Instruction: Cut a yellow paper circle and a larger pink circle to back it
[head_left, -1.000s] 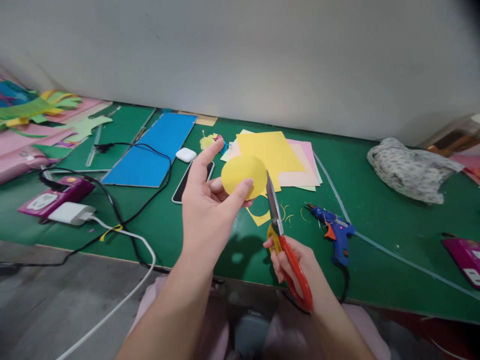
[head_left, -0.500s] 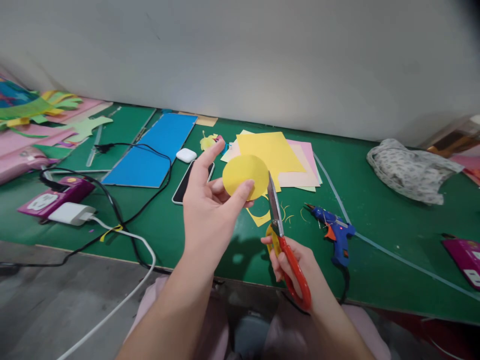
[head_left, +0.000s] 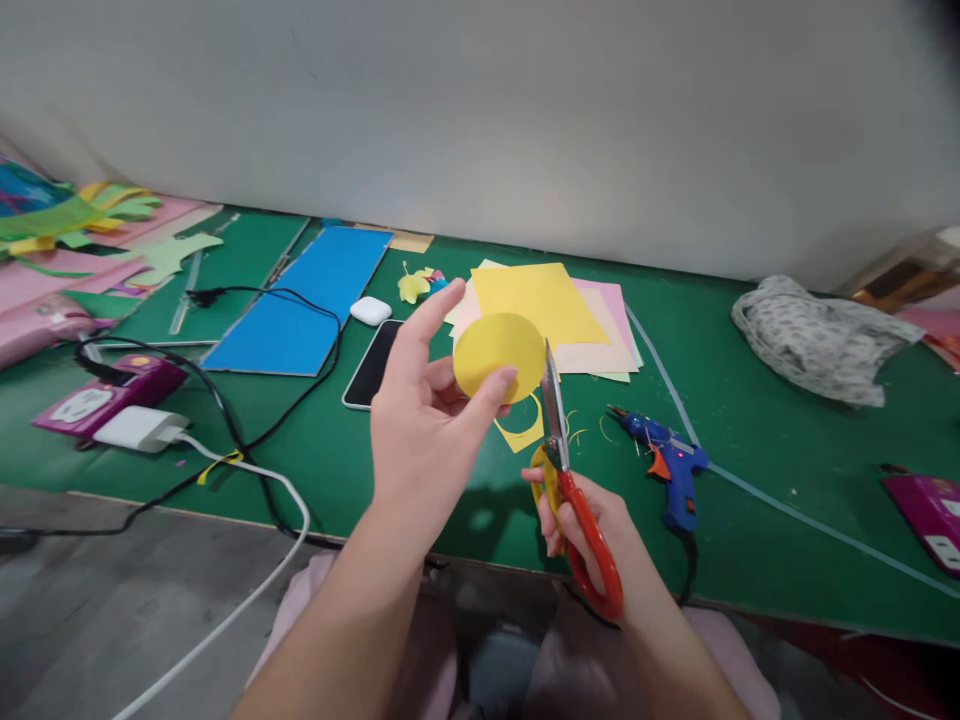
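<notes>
Between the thumb and fingers of my left hand [head_left: 431, 430] is a yellow paper circle [head_left: 491, 350], held up above the table. My right hand [head_left: 581, 520] grips scissors [head_left: 556, 420] with one red and one yellow handle. Their blades point away from me and stand at the right edge of the circle; whether they touch it I cannot tell. Below lie a yellow paper offcut [head_left: 523, 432] with a round cutout and several thin curved trimmings [head_left: 576, 430]. Behind the circle is a stack of coloured paper [head_left: 551, 300], yellow on top.
A blue glue gun [head_left: 675, 460] lies at the right on the green table [head_left: 757, 440]. At the left are a phone [head_left: 369, 375], a white earbud case [head_left: 370, 311], a blue board [head_left: 300, 300], cables and a purple power strip [head_left: 112, 390]. A patterned cloth bundle [head_left: 814, 340] sits far right.
My left hand and the paper circle have shifted slightly right. The scissors stay at the circle's right edge, their blades nearly closed.
</notes>
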